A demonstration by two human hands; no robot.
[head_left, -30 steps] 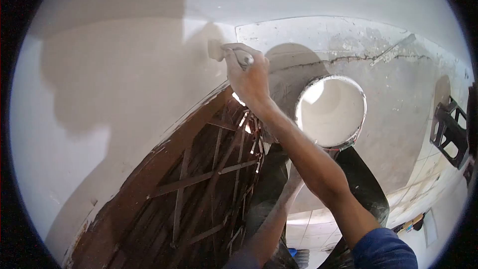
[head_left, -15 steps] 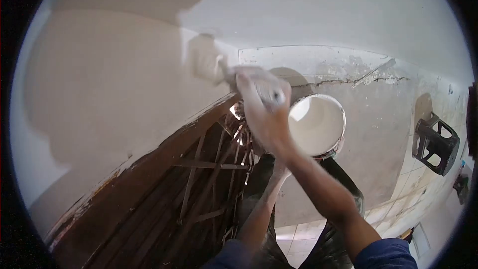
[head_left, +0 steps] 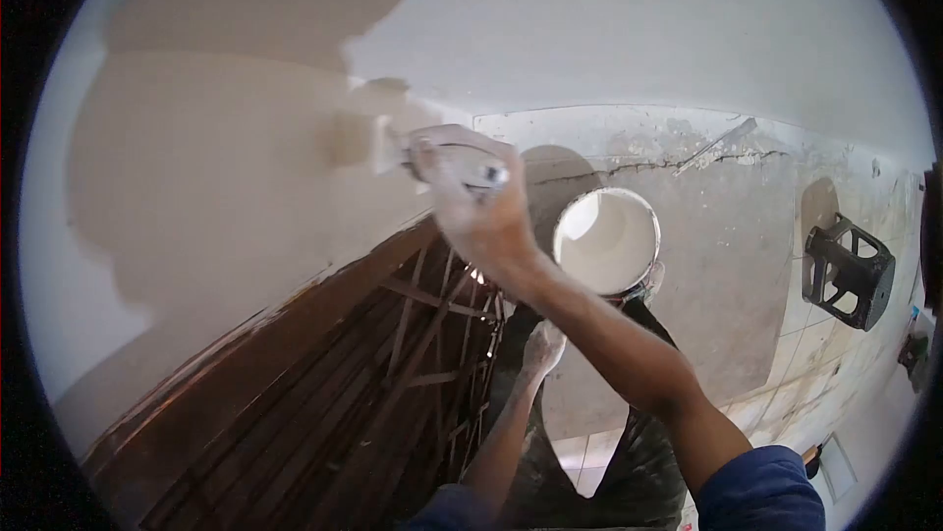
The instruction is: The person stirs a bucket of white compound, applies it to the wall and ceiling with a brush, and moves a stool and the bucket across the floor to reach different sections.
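Note:
My right hand (head_left: 471,192) is closed around the handle of a paintbrush (head_left: 382,145), whose wide, white-coated head is at the left wall (head_left: 246,158) near the corner. Motion blurs the brush head a little, and the handle's end shows above my fist. Below and right of that hand stands a round white bucket (head_left: 611,241) with pale paint inside and smears on its rim. My left hand (head_left: 546,346), whitish with paint or dust, rests low by my knee, just below the bucket; its fingers do not show clearly.
A brown-edged opening with dark wooden slats (head_left: 324,393) lies at lower left, beside my legs. Grey board (head_left: 727,285) covers the floor under the bucket. A black plastic stool (head_left: 853,271) lies tipped at the right. Peeling paint marks the lower far wall (head_left: 648,133).
My right hand has moved left with the paintbrush along the wall, away from the bucket. My left hand now shows from behind the right forearm. The view has shifted slightly.

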